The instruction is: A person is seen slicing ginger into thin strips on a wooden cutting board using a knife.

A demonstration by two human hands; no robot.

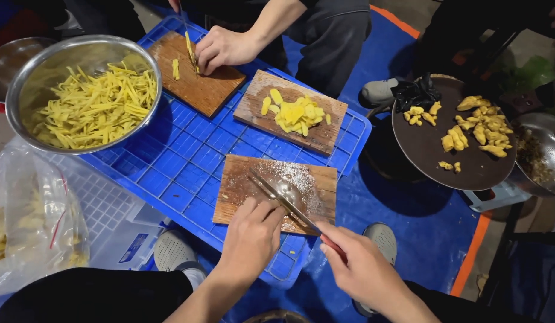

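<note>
While right hand (361, 269) grips steel knife (283, 200), left hand (253, 236) presses wet wooden board (313, 185).

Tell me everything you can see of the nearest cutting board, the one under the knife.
The board is a rectangular slab of brown wood, worn pale and scratched across its middle, with no food on it. It lies flat on the blue crate, nearest of three boards. The knife lies slantwise across it, blade low to the wood. The left hand rests its fingertips on the near edge by the blade; the right hand holds the handle just past the near right corner.
</note>
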